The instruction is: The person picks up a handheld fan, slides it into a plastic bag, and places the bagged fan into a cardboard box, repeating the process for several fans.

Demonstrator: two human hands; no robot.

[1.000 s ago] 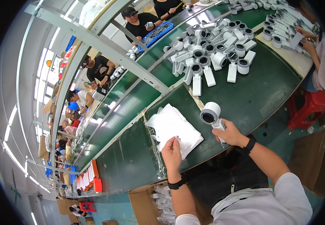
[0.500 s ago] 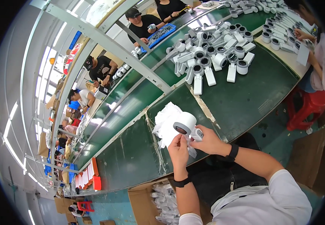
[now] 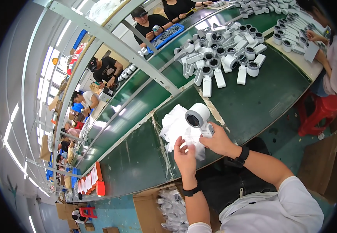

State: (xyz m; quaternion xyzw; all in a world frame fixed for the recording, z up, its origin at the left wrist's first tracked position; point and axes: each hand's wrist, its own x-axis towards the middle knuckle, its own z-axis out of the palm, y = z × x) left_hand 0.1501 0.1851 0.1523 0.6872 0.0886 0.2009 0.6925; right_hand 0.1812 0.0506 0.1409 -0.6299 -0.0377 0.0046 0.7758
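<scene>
My right hand (image 3: 220,143) is closed round the handle of a white handheld fan-like device (image 3: 200,113). The device has a drum-shaped head with a dark round face in a grey rim, turned toward the left. Below the head, my left hand (image 3: 185,158) has its fingers curled at a thin clear plastic bag (image 3: 196,148), which hangs between the two hands. Its fingertips partly hide the grip on the film. Behind the hands, a heap of white thin bags (image 3: 171,123) lies on the green table (image 3: 133,163).
A large pile of similar white devices (image 3: 219,58) covers the table's far part. An open carton (image 3: 149,207) with bagged devices stands below the front edge. Co-workers sit across the conveyor (image 3: 133,93) and at right, near a red stool (image 3: 318,112). A metal frame (image 3: 137,58) crosses overhead.
The device has risen slightly and moved right, its face turned more toward view. My left hand has come off its handle and its fingers have spread a little at the bag.
</scene>
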